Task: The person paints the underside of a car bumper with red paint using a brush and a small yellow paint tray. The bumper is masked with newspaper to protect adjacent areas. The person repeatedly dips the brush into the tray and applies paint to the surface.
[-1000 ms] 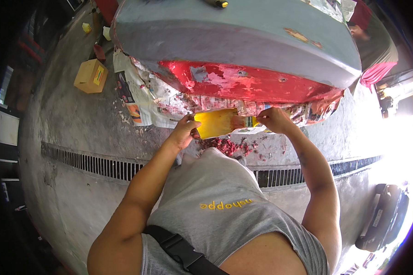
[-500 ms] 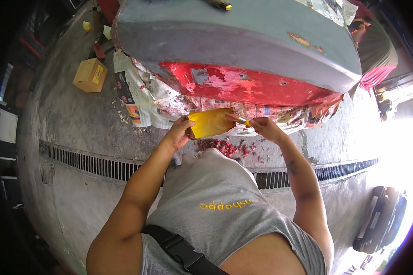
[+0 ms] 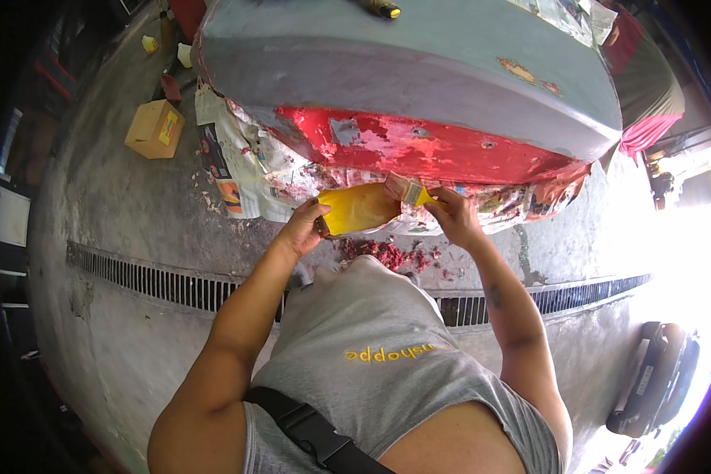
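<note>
Left hand (image 3: 302,229), just left of the frame's centre, is closed on the near end of a flat yellow container (image 3: 357,208), fingers wrapped round its lower left edge. Right hand (image 3: 450,213), a little right of centre, pinches the yellow handle of a small paintbrush (image 3: 407,190), whose pale bristles rest at the container's upper right corner.

A tan cardboard box (image 3: 155,129) with a yellow label on its top face sits on the concrete floor (image 3: 110,213) in the upper left. Sheets of newspaper (image 3: 241,170) with coloured print lie spread between the box and the hands, running under the big hull-like body (image 3: 403,71) that fills the upper middle. That body is grey on top, and its lower band (image 3: 419,146) is red, with patches where the coat has flaked to grey. Red flakes (image 3: 387,254) lie heaped on the floor just below the container. A metal drain grate (image 3: 158,278) runs across the middle of the frame.
</note>
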Motion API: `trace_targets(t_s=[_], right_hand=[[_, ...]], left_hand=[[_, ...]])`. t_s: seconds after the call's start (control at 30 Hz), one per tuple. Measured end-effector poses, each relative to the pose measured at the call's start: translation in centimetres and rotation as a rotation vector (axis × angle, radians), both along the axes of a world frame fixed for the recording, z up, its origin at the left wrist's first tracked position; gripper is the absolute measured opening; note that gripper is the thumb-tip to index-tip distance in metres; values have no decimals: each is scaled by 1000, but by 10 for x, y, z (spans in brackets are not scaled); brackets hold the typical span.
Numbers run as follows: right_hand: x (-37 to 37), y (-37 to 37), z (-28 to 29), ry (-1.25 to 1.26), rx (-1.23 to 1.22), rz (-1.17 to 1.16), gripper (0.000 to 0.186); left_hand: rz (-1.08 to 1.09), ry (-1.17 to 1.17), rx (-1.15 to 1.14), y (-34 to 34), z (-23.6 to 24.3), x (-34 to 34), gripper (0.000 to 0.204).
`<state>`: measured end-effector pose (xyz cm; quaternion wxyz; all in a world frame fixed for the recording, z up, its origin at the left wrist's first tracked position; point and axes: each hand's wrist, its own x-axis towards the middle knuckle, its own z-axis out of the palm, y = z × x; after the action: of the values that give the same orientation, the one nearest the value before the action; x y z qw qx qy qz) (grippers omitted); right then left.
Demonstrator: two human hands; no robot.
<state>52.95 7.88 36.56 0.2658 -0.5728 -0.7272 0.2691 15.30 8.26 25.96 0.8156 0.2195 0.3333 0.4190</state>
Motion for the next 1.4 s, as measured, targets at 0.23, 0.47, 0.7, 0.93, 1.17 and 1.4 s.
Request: trace_targets(t_s=[0.23, 0.47, 0.7, 0.93, 1.17, 1.4], right_hand=[[17, -9, 2, -355, 236, 74, 14], [31, 0, 41, -435, 379, 58, 17], [-20, 22, 96, -701, 482, 350, 16], [-82, 45, 114, -1080, 382, 515, 6], [-98, 59, 111, -1049, 592, 675, 9], [-112, 64, 87, -1220, 414, 656, 9]], left_hand=[[72, -14, 12, -4, 23, 6, 49], [61, 42, 7, 1, 13, -2, 48], [13, 116, 30, 9, 17, -3, 46], [-4, 161, 26, 14, 13, 1, 50], [62, 177, 4, 16, 13, 6, 48], [114, 193, -8, 16, 37, 15, 43]])
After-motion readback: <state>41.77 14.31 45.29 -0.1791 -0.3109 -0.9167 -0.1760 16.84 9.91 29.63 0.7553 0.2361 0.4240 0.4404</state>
